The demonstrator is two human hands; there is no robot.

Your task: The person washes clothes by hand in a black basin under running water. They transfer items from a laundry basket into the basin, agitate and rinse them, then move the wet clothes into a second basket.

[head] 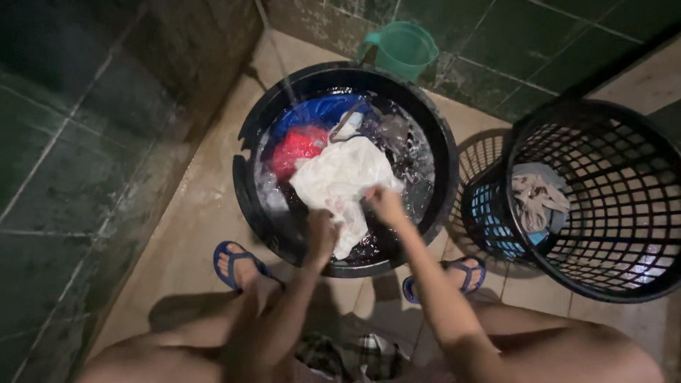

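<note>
A black round wash tub (248,188) stands on the floor, full of water and wet clothes. On top lies a white garment (340,174). My left hand (321,234) grips its near lower edge. My right hand (386,204) holds the same white garment a little farther right, fingers closed on the cloth. A red cloth (298,145) and a blue cloth (319,112) sit in the water behind it.
A black mesh laundry basket (617,213) stands to the right with a beige cloth (538,198) inside. A teal jug (404,48) sits behind the tub by the green tiled wall. My feet in blue flip-flops (237,262) flank the tub.
</note>
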